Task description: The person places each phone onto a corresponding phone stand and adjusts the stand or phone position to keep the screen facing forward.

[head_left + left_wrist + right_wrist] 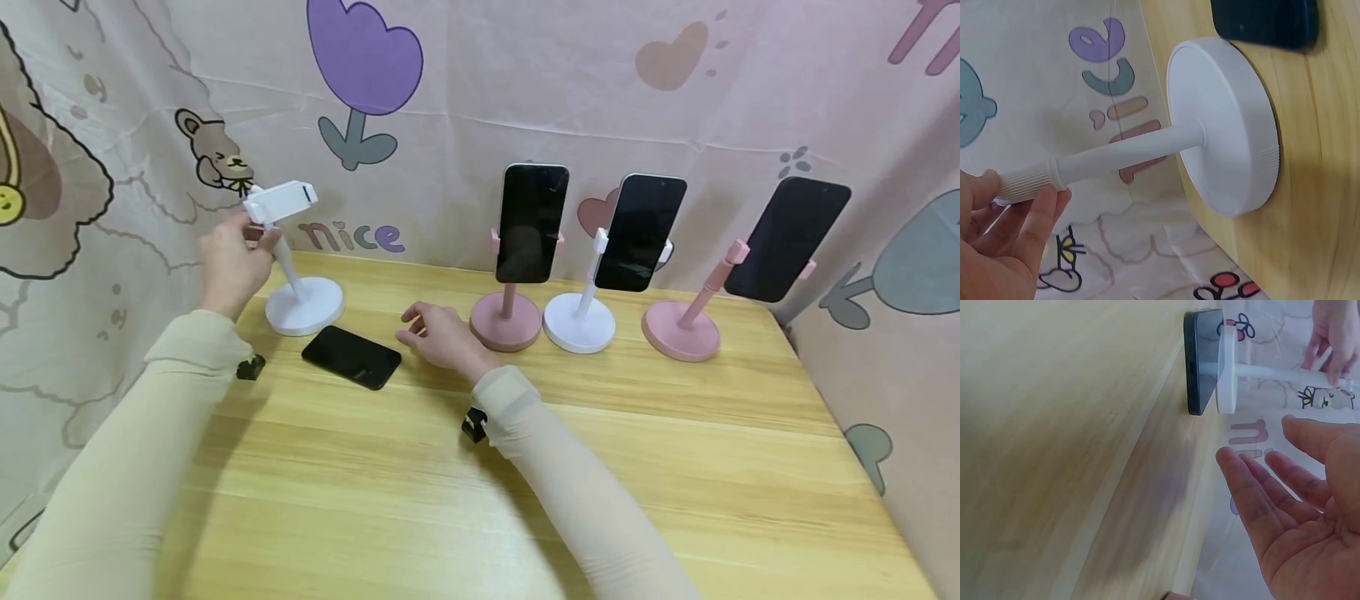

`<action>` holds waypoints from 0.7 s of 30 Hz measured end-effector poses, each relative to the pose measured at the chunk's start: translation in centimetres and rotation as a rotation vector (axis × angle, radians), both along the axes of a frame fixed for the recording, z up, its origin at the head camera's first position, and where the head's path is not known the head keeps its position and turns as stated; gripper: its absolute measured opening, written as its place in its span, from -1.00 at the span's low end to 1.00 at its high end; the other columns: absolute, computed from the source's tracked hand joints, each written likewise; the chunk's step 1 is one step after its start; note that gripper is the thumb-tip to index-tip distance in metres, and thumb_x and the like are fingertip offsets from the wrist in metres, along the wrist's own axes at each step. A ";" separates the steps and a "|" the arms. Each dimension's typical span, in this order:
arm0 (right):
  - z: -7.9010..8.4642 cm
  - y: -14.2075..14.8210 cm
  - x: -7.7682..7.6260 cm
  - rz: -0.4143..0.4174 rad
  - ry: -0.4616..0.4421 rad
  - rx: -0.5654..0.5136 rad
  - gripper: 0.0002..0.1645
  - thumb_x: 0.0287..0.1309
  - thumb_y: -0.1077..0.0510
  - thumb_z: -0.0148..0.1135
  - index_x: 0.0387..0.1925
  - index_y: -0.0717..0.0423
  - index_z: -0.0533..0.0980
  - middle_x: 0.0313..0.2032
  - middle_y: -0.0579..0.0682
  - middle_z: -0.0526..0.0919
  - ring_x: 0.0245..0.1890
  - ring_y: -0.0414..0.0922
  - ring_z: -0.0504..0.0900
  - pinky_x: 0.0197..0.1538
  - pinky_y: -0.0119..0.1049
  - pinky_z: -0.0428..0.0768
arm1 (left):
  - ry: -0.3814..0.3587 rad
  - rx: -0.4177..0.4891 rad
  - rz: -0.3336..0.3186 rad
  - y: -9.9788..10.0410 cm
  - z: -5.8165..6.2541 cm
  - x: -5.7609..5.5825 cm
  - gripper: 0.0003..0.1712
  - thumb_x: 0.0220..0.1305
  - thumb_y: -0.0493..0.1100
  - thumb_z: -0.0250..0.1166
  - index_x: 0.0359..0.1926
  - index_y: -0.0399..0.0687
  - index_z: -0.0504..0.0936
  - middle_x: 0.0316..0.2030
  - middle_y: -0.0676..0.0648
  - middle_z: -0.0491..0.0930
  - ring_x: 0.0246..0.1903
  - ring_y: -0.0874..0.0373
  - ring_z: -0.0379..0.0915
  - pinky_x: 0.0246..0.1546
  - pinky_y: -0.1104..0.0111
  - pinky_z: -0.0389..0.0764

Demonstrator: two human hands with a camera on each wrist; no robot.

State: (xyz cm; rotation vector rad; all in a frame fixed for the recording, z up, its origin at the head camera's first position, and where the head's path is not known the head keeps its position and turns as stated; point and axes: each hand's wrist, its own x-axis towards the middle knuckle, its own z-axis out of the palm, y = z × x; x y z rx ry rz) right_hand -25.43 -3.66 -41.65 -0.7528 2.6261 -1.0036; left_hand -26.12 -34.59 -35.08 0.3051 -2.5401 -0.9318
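My left hand (pixel 234 262) grips the ribbed upper stem of a white phone stand (pixel 303 307), just below its tilted clamp head (pixel 281 202). In the left wrist view the fingers (pixel 1041 219) wrap the ribbed collar (pixel 1025 182), and the round base (pixel 1222 125) stands on the wood. Flat on the table in front of that base lies a black smartphone (pixel 351 357). My right hand (pixel 442 337) is held over the table to the right of this phone, fingers loosely bent and holding nothing, as the right wrist view also shows with its spread fingers (pixel 1250 494).
To the right stand a pink stand (pixel 506 323), a white stand (pixel 579 325) and another pink stand (pixel 681 332), each with a phone clamped in it. A patterned curtain (pixel 480 100) hangs behind the wooden table (pixel 360 500).
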 end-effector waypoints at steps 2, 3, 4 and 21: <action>0.0 0.1 0.0 -0.005 -0.001 0.003 -0.55 0.56 -0.05 0.27 0.29 0.08 0.57 0.03 0.03 0.78 -0.04 -0.11 0.71 0.12 -0.27 0.72 | 0.014 -0.011 -0.011 0.6 0.0 -0.1 -0.51 0.66 -0.05 0.15 0.35 -0.33 0.55 0.26 -0.47 0.61 0.23 -0.44 0.52 0.32 -0.26 0.53; 0.0 0.1 0.0 -0.007 -0.001 0.002 -0.56 0.56 -0.05 0.27 0.29 0.08 0.57 0.03 0.03 0.78 -0.04 -0.11 0.71 0.12 -0.27 0.72 | 0.021 -0.009 -0.019 0.9 0.1 -0.2 -0.53 0.66 -0.07 0.15 0.34 -0.32 0.56 0.26 -0.46 0.62 0.22 -0.44 0.54 0.31 -0.26 0.56; 0.0 0.2 0.0 -0.009 0.000 0.001 -0.56 0.56 -0.04 0.27 0.29 0.08 0.57 0.03 0.03 0.78 -0.04 -0.11 0.71 0.13 -0.27 0.72 | 0.028 -0.004 -0.027 1.2 0.1 -0.2 -0.54 0.65 -0.08 0.17 0.33 -0.32 0.57 0.25 -0.46 0.62 0.21 -0.43 0.56 0.29 -0.25 0.58; -0.4 0.7 -0.3 -0.023 0.008 -0.012 -0.58 0.57 -0.02 0.27 0.28 0.09 0.57 0.02 0.01 0.78 0.00 -0.12 0.73 0.16 -0.27 0.73 | 0.061 -0.014 -0.123 5.4 0.4 -0.7 -0.60 0.62 -0.07 0.24 0.22 -0.30 0.63 0.19 -0.42 0.69 0.04 -0.37 0.74 0.11 -0.10 0.76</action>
